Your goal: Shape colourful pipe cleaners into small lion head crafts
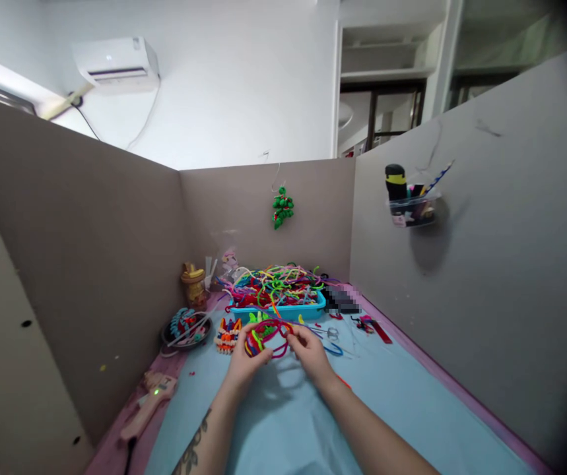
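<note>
left hand, right hand — pipe-cleaner loop

Bright, even indoor light; soft shadows fall beneath the hands on the surface. Wide-angle bending, dark right corner vignette, slight overall softness.

Red, green and yellow pipe cleaners; a bright blue tray of rainbow-mixed stems; pale blue mat on a pink table; a green-and-red ornament.

Your left hand and right hand pinch a pipe-cleaner loop mid-frame, above the counter; blue tray just behind.
</note>
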`<state>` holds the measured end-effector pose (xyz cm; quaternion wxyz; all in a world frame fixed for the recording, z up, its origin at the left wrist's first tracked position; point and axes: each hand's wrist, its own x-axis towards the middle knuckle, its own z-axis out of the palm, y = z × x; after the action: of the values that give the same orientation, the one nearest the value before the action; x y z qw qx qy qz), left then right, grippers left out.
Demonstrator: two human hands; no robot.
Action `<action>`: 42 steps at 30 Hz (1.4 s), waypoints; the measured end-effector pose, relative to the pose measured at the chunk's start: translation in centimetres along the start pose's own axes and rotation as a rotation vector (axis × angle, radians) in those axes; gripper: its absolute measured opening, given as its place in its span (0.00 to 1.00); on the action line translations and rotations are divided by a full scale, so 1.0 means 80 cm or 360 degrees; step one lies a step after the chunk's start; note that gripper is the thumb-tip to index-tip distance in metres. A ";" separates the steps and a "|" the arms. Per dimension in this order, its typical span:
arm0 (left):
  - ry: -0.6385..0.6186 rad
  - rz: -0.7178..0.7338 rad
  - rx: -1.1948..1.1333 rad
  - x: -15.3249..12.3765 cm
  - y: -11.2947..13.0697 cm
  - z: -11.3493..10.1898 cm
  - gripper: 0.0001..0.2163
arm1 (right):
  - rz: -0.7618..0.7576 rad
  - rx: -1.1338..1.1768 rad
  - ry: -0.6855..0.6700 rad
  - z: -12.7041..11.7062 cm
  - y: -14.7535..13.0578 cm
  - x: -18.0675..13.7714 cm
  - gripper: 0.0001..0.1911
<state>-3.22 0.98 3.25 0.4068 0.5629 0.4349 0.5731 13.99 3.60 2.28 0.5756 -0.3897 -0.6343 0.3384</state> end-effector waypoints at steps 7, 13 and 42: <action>0.0029 0.0693 0.0673 0.001 -0.001 -0.006 0.21 | 0.0266 0.0265 0.0041 -0.011 0.004 0.007 0.28; -0.0287 0.0859 0.0941 -0.008 -0.005 0.000 0.24 | 0.0481 0.0382 -0.0549 -0.015 -0.004 0.003 0.23; -0.0320 0.0627 0.0967 -0.008 -0.007 0.006 0.25 | 0.0018 0.0020 0.0326 -0.008 0.013 0.007 0.15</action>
<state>-2.72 0.52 2.53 0.1439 0.7843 0.4264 0.4270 14.70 4.57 1.72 0.6379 -0.4221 -0.5678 0.3041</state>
